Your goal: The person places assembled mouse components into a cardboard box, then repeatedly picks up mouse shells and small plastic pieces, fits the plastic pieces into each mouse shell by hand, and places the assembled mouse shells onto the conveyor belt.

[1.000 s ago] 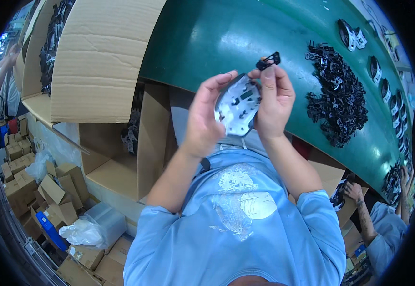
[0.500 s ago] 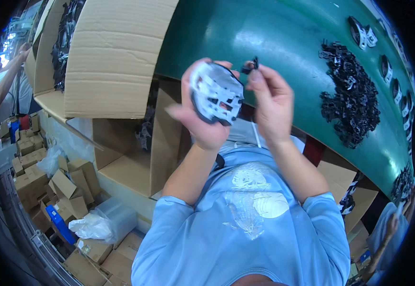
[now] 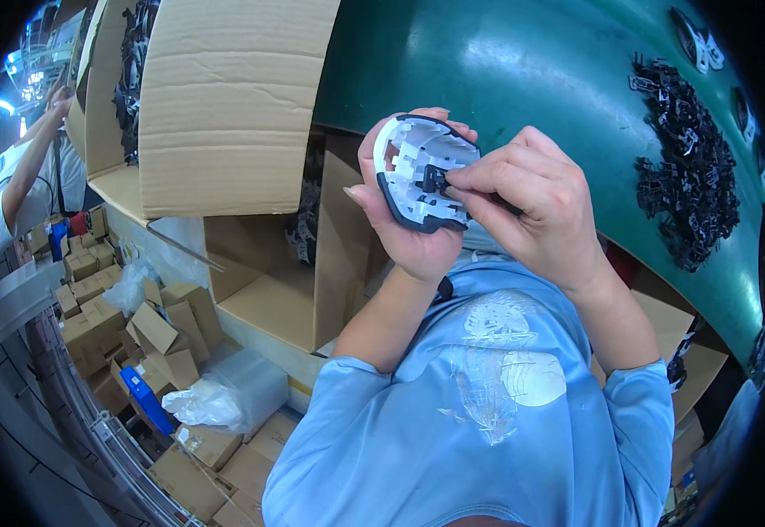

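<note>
In my left hand (image 3: 413, 246) lies a rounded white plastic shell (image 3: 406, 189) with a black rim, its hollow inner side up. The fingers curl round its far edge and the thumb lies along the near left side. My right hand (image 3: 536, 206) pinches a small black plastic clip (image 3: 436, 179) between thumb and fingertips. The clip is inside the shell, against its inner face; whether it is seated there I cannot tell. A heap of similar small black parts (image 3: 688, 167) lies on the green table to the right.
A large cardboard box (image 3: 229, 110) holding dark parts stands at the left, above another open box (image 3: 268, 299). More white-and-black shells (image 3: 697, 39) line the far right of the green table (image 3: 505, 61). Cartons (image 3: 93, 329) and a plastic bag (image 3: 207, 404) cover the lower left. Other people (image 3: 27, 184) work nearby.
My right hand has brought the black clip from beside the shell to its inside. The left hand has turned the shell, so its hollow faces up. The view has shifted a little.
</note>
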{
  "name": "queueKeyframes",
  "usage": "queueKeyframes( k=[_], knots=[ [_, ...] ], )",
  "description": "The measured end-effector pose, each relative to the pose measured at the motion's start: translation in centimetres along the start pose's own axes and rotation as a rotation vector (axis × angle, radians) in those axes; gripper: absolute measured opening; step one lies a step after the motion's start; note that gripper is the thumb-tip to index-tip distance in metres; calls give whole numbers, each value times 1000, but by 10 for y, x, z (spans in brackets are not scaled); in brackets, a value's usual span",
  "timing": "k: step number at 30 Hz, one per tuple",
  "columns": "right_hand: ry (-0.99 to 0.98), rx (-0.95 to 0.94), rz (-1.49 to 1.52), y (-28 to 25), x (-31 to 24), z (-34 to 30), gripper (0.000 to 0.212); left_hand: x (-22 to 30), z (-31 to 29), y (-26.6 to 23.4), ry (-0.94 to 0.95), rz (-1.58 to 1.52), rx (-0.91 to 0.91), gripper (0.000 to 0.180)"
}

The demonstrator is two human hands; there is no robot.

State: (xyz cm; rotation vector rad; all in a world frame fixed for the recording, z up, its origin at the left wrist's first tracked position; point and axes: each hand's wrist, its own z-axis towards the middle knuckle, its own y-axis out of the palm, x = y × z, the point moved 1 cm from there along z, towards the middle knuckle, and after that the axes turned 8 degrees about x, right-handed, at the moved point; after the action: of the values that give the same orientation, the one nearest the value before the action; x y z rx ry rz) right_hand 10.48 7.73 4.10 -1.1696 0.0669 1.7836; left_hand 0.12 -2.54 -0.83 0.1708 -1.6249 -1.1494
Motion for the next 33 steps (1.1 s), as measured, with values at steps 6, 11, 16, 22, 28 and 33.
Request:
queueKeyframes(
  k=[6, 11, 16, 22, 28, 33],
  knots=[
    [-10, -48, -4, -1, -4, 4, 19, -1, -5, 0, -12, 23, -2, 78],
    [-18, -81, -38, 0, -6, 7, 16, -4, -7, 0, -27, -19, 25, 79],
    [-169, -220, -165, -2, -2, 11, 14, -4, -4, -6, -147, -212, 12, 77],
    [-70, -232, -59, -6, 5, 16, 14, 0, -1, -3, -144, -84, -19, 74],
    [-81, -147, -80, -12, 6, 14, 22, 1, -4, -2, -210, -148, 33, 86],
    [426, -49, 324, -12, 11, 7, 42, -1, -10, -7, -434, -261, -109, 103]
  ],
)
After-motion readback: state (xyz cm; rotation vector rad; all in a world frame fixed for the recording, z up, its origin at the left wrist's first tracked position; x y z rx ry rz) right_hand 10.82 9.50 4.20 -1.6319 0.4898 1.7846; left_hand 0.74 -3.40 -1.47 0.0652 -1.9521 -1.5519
